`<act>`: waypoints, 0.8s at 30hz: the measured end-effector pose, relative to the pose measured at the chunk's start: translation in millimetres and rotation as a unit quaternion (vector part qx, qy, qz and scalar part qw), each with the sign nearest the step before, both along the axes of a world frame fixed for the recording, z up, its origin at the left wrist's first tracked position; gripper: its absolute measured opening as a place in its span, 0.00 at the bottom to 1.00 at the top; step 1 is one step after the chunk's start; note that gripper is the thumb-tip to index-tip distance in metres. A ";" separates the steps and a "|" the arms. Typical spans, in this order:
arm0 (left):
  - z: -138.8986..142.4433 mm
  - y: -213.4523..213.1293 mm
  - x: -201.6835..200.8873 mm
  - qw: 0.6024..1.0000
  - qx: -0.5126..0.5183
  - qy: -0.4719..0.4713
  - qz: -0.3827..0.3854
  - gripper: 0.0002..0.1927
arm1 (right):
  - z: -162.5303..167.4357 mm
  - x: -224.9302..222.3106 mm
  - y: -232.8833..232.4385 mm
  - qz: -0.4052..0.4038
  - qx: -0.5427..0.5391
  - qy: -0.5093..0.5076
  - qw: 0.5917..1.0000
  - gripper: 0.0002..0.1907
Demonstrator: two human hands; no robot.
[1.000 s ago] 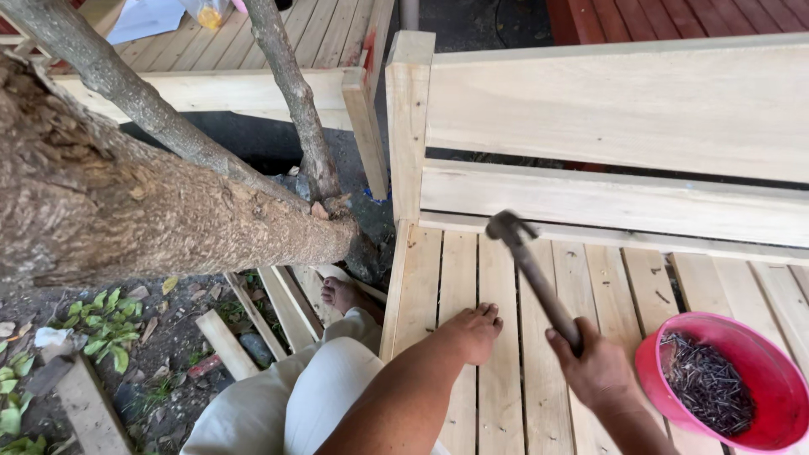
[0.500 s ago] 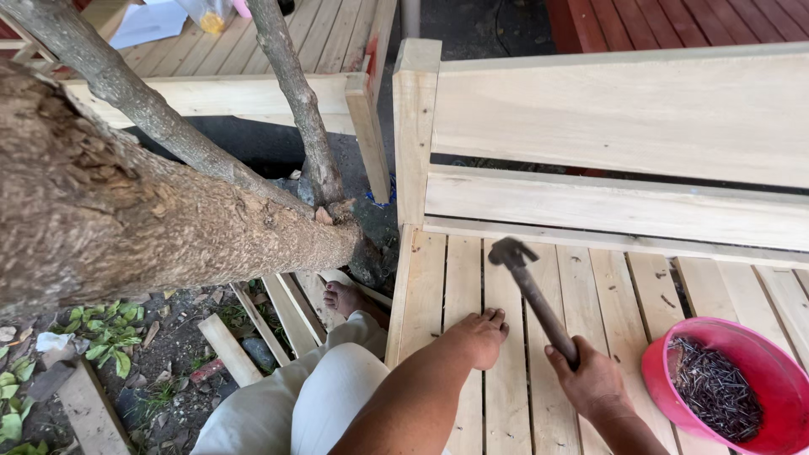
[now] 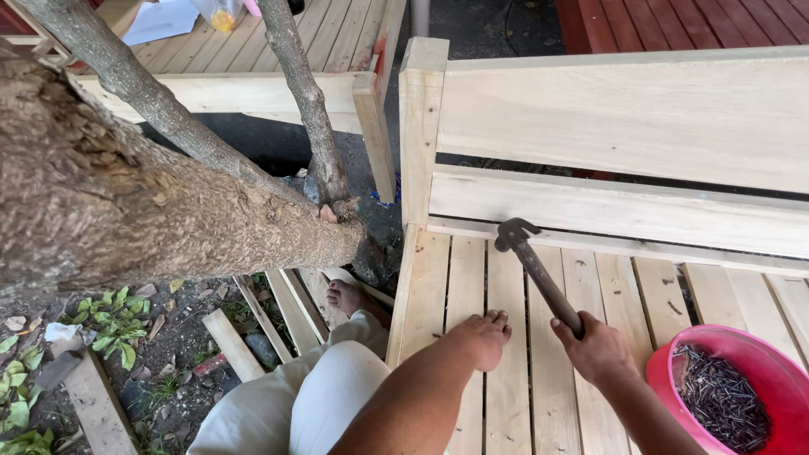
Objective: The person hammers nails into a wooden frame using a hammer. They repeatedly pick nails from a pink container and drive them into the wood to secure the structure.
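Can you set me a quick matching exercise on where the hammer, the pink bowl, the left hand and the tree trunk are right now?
Things:
1. hammer
2. pink bowl
3. left hand
4. tree trunk

Places or states:
A. flat on the bench slats
B. full of dark nails, at the lower right
C. gripped by the right hand, head near the back rail
D. left of the bench, over bare ground

Pairs: 1-C, 2-B, 3-A, 4-D
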State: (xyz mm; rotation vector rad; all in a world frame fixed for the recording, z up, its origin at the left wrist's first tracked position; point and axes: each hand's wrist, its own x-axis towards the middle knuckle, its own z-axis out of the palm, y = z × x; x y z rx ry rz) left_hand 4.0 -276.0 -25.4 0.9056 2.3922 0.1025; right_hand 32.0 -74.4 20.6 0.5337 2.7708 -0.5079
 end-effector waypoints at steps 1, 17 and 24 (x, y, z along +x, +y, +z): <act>0.2 -0.6 0.6 1.000 0.000 -0.001 -0.001 0.37 | -1.8 2.1 0.1 -0.002 -0.006 0.000 1.000 0.30; 4.4 12.0 -2.8 0.999 -0.034 0.015 0.004 0.31 | -8.4 11.0 10.3 -0.101 -0.149 -0.037 0.983 0.29; 13.1 16.4 -5.2 0.998 -0.067 0.004 0.002 0.29 | -8.9 16.1 27.1 -0.030 -0.105 0.086 0.990 0.32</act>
